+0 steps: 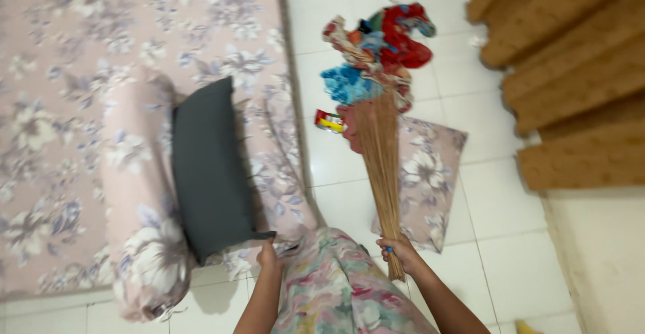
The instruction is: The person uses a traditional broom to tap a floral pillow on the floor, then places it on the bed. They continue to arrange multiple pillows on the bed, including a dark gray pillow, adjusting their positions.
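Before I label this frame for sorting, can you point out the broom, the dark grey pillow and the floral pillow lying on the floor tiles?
broom [377,153]: head view, middle of the straw bristles.
dark grey pillow [208,169]: head view, centre of its face.
floral pillow [430,173]: head view, its uncovered right half.

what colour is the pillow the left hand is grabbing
Dark grey, plain. The pillow shows best in the head view, pinched at its corner by the left hand.

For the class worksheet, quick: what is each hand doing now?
Left hand: closed on the grey pillow corner.
Right hand: closed around the broom.
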